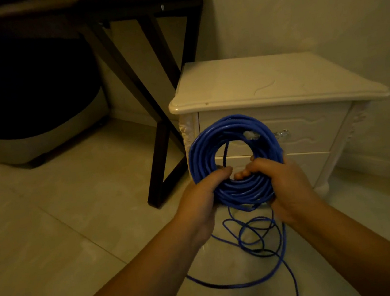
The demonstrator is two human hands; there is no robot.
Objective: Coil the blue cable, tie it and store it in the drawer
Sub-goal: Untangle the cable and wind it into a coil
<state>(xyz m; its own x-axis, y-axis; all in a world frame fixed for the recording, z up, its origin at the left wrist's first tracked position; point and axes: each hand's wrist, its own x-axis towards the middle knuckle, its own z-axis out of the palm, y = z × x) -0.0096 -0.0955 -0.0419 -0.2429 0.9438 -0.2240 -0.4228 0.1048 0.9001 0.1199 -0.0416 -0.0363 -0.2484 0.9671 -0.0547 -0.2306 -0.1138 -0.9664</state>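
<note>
**Blue cable held as a coil in front of the nightstand**

Blue cable (233, 158) forms a thick upright coil, gripped at its lower edge by both hands. The left hand (201, 197) and right hand (284, 186) each curl their fingers round the bundle. Loose loops trail on the tiled floor (51, 227). Behind stands a white nightstand (267, 84), its drawer (309, 128) closed.

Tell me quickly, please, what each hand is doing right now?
Left hand: grips the blue cable coil.
Right hand: grips the same coil.
</note>
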